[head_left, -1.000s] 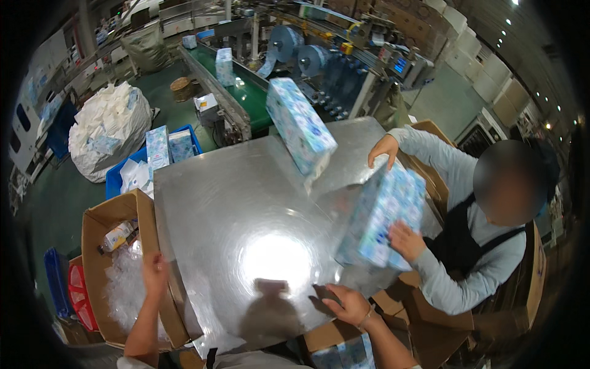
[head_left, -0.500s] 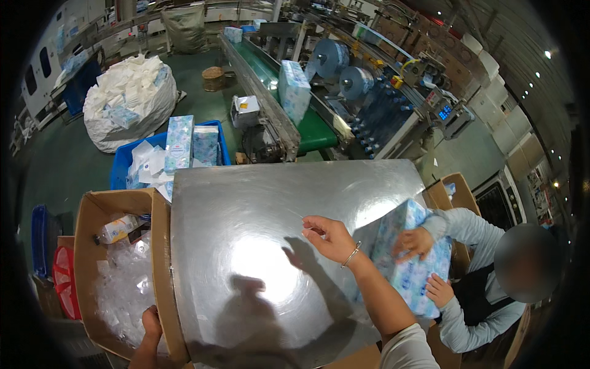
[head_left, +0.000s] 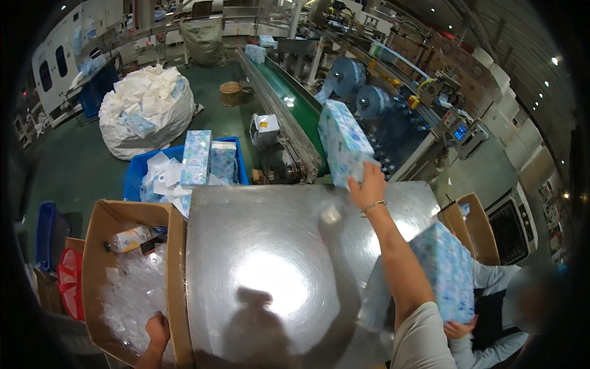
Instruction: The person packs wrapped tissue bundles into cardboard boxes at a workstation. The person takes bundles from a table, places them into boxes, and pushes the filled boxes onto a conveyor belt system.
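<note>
My right hand [head_left: 369, 186] reaches across to the table's far edge. Its thumb and fingers grip the near end of a blue-and-white patterned tissue pack [head_left: 345, 138], which stands at the end of the green conveyor belt. Down at the lower left, my left hand [head_left: 158, 329] is closed at the inner side of a cardboard box [head_left: 177, 246]; what its fingers hold, if anything, is hidden. Crumpled clear plastic [head_left: 132, 295] and a bottle [head_left: 130, 238] lie in that box. Between the two hands stretches the metal table [head_left: 246, 215].
On the right, a co-worker's hand [head_left: 461, 328] supports a large patterned bundle [head_left: 445, 264] at the table's edge. Beyond the table stand a blue crate [head_left: 136, 175] of packs and scraps and a heaped white sack [head_left: 117, 138]. Another cardboard box [head_left: 485, 230] sits at the right.
My right hand has moved from above the table forward and right onto the tissue pack, which has come nearer along the belt. The co-worker's bundle has shifted toward them. My view has shifted slightly.
</note>
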Tool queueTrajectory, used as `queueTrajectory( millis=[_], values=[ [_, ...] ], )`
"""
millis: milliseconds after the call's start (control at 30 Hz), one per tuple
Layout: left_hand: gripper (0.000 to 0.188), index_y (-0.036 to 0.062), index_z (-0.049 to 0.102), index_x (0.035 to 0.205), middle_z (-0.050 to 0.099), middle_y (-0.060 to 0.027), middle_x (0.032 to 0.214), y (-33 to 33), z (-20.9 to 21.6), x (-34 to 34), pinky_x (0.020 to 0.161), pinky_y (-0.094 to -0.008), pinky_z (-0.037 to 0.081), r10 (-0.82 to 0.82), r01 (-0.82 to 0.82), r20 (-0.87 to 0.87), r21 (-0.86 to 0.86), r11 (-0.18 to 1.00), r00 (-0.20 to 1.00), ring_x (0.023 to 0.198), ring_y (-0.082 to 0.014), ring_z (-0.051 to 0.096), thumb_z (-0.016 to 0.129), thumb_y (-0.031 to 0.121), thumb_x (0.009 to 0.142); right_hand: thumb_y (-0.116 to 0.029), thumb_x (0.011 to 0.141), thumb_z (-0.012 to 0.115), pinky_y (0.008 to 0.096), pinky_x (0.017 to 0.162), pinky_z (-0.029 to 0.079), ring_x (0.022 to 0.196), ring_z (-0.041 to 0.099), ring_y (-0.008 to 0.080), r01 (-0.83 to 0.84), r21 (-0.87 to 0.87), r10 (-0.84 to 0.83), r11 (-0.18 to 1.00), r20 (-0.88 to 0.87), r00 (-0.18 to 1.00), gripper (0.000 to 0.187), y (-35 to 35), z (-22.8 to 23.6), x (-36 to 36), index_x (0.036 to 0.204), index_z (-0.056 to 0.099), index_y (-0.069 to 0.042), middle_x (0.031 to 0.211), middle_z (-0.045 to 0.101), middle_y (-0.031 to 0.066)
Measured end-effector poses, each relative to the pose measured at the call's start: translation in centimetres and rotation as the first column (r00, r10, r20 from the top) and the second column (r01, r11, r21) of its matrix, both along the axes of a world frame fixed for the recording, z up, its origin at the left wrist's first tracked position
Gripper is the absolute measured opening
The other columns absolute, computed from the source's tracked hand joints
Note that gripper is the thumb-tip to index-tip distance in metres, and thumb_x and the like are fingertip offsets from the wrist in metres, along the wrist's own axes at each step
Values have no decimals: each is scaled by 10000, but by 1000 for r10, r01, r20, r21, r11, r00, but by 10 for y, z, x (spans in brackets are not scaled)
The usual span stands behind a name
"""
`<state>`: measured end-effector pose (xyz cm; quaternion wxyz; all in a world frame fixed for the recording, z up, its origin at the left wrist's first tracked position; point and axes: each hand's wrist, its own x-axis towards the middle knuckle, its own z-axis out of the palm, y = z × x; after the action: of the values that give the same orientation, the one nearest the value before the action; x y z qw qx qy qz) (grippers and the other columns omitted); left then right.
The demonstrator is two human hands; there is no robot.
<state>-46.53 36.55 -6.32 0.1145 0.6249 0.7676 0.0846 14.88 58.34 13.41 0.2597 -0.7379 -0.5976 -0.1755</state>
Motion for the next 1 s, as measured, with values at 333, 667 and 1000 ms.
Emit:
queueTrajectory(
  millis=[333, 667, 1000],
  values=[
    [305, 109, 373, 588, 342, 56, 540, -18, 17, -72, 404, -228, 210, 350, -620, 852, -40, 784, 388, 461, -35, 271, 489, 140, 868, -371, 577, 741, 461, 906, 369, 1107, 423, 369, 309, -527, -494, 792, -255, 831, 910, -67, -41, 63, 1267, 282, 8, 1193, 433, 235],
    [222, 73, 497, 704, 427, 35, 616, -7, 92, 89, 475, -221, 306, -56, -211, 804, 222, 952, 592, 543, -58, 370, 489, 205, 882, -463, 576, 697, 441, 829, 411, 882, 521, 395, -7, -796, -205, 605, -165, 965, 1045, -316, -25, -64, 1312, 156, 46, 1011, 522, 243],
    [178, 60, 543, 895, 535, -72, 807, -188, 113, 380, 665, -345, 433, 316, 736, 675, -663, -138, 667, 747, -202, 520, 535, 226, 829, -286, 557, 712, 349, 867, 405, 989, 519, 321, 163, -69, -153, 984, -791, 592, 779, -493, 120, -23, 1209, 397, 0, 1062, 529, 215]
  ],
)
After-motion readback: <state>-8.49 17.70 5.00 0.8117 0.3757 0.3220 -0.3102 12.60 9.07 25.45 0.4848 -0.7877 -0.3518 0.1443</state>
